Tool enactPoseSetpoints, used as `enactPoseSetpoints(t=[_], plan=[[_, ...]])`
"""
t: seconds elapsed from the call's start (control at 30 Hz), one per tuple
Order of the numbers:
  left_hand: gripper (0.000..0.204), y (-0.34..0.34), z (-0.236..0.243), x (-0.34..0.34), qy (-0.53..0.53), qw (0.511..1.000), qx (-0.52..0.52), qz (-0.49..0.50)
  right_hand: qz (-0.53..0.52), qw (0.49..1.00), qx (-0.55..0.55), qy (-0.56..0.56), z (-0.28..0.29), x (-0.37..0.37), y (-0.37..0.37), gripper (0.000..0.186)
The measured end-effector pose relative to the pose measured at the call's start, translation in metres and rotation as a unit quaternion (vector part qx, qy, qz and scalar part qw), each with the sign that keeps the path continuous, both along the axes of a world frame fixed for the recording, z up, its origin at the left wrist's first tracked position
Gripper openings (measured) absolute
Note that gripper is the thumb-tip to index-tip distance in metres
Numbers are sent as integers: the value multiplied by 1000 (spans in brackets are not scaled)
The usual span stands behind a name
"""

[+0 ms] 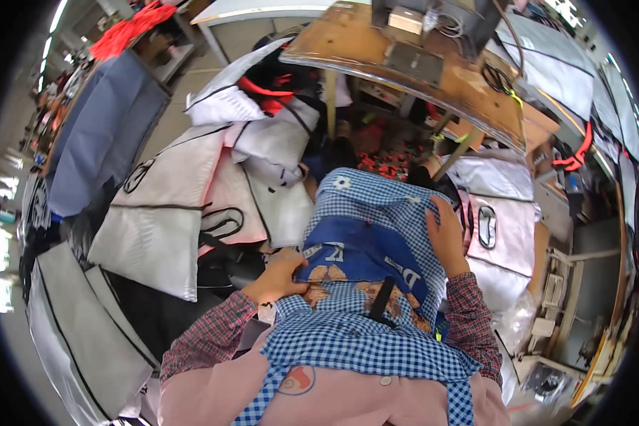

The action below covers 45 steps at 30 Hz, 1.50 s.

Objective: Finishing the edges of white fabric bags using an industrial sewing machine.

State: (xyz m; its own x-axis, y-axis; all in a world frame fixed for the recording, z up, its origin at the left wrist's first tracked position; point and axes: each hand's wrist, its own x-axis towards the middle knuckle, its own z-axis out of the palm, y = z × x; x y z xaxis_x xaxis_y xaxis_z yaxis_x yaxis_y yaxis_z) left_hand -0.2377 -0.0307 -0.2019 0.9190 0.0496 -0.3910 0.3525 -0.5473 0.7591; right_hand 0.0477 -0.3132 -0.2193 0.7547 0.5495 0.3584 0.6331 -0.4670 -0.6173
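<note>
Left hand: fingers curled and pinching the near-left edge of the checked bag, at the corner of its blue panel. Right hand: laid flat with fingers extended, pressing on the bag's right side; not clenched, nothing enclosed in it. Both sleeves are red plaid.

The bag, blue-and-white check, lies on the person's lap directly between the two hands, its long axis running away from the body toward the wooden surface ahead. A black strap crosses its near end. The left hand sits nearer the body at the bag's lower corner; the right hand sits further up the far side edge. Both are in contact, so neither is closer than the other.

Outward: a stack of white bags with black trim lies to the left, more pale bags to the right, and grey fabric further left
</note>
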Motion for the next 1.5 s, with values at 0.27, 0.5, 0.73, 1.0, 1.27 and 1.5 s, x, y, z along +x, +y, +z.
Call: enactPoseSetpoints(t=[0.27, 0.5, 0.73, 1.0, 1.27, 1.5], plan=[[31, 44, 34, 9, 43, 992, -72, -89, 1, 999, -32, -41, -27, -5, 14, 31], [30, 161, 33, -8, -45, 835, 523, 164, -4, 995, -54, -84, -24, -3, 19, 31], [23, 210, 6, -52, 14, 846, 493, 204, 2, 993, -65, -95, -25, -5, 17, 27], [15, 234, 7, -71, -212, 839, 424, 267, 6, 995, -52, -90, -22, -8, 17, 24], [21, 199, 186, -78, -434, 568, 477, 511, 36, 986, -118, -111, -3, -5, 25, 26], [22, 121, 341, -122, -625, 324, 541, 459, 221, 973, -16, -57, 87, -27, 124, 76]])
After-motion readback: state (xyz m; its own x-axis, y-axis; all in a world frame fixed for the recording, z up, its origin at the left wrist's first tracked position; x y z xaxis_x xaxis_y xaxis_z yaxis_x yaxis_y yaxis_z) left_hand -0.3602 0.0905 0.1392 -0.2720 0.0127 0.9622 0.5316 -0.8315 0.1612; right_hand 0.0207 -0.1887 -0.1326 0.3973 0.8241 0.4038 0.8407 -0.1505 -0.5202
